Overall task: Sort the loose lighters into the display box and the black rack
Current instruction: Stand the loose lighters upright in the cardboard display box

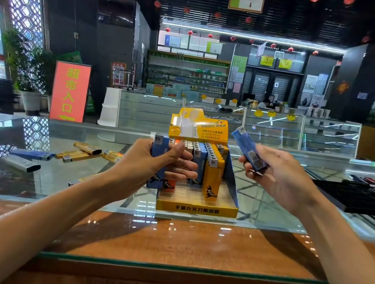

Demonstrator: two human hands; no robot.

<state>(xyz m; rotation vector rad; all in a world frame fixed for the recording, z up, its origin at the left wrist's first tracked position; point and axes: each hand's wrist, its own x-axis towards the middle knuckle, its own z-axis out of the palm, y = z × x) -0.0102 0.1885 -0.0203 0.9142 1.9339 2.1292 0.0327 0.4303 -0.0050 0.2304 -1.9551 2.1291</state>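
Counter: glass counter (276, 215) with a wooden front edge, in a shop; display cases behind.
Display box: yellow display box (197, 208) stands centre, back rows filled, front slots bare. These are probably the target for both held lighters.
Left hand: left hand (153, 160) curls round an upright blue lighter (158, 143) at the box's left front, metal head up, long axis vertical — likely lined up for a slot.
Right hand: right hand (282, 178) pinches a second blue lighter (247, 145) by its base, above the box's right side; long axis tilted, head pointing up-left, away from the person — held ready, I judge.
Loose lighters: loose lighters (87, 148) lie flat on the glass, left.
Black rack: black rack (352, 198) at right, apart from the box.
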